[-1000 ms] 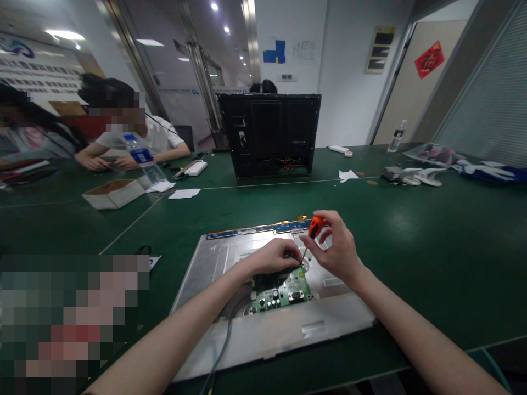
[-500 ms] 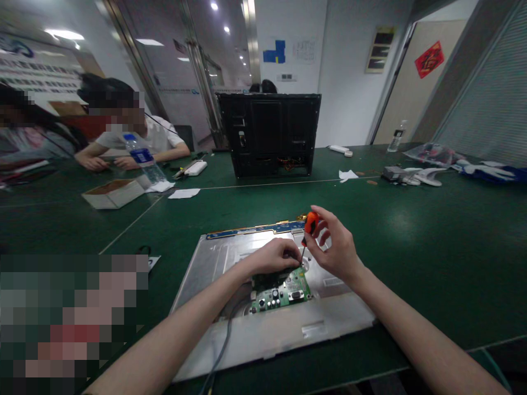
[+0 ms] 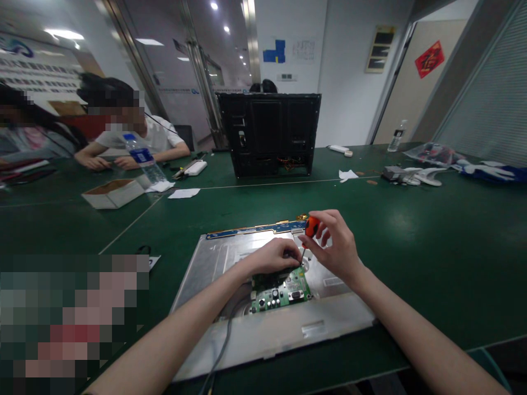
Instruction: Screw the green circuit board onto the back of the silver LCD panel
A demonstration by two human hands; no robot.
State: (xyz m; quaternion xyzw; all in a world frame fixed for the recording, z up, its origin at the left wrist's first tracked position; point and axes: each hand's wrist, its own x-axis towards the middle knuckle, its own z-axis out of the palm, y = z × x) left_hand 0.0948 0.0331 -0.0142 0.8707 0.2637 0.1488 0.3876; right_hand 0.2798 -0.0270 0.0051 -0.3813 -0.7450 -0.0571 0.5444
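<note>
"Fingers of the right hand (image 3: pixel 340 248): what are they pinching?"

"An orange-and-black screwdriver (image 3: pixel 312 226). Thumb and fingertips close round its handle, and the thin shaft points down toward the left fingers."

"And those of the left hand (image 3: pixel 276 255)?"

"Curled, tips beside the screwdriver's lower end, over the far edge of a rectangular green circuit board (image 3: pixel 284 291). Whether they grip anything, I can't tell. The board lies just below them on a flat silver metal panel (image 3: pixel 263 334), which rests on the green desk (image 3: pixel 370 214)."

"Any containers?"

"Beyond the fingers, well to their left, an open white cardboard box (image 3: pixel 123 196) shows brown inner walls; its bottom is hidden. Just beside it is a clear plastic bottle with a blue cap and label (image 3: pixel 143 156). How full, I can't tell."

"Off to the fingers' right?"

"Far beyond them, a clear plastic bag (image 3: pixel 419 155) holds reddish and dark things, too blurred to name."

"Straight ahead of the fingers?"

"An upright black rectangular casing (image 3: pixel 267 129), with reddish wires (image 3: pixel 291 163) in its lower opening."
</note>
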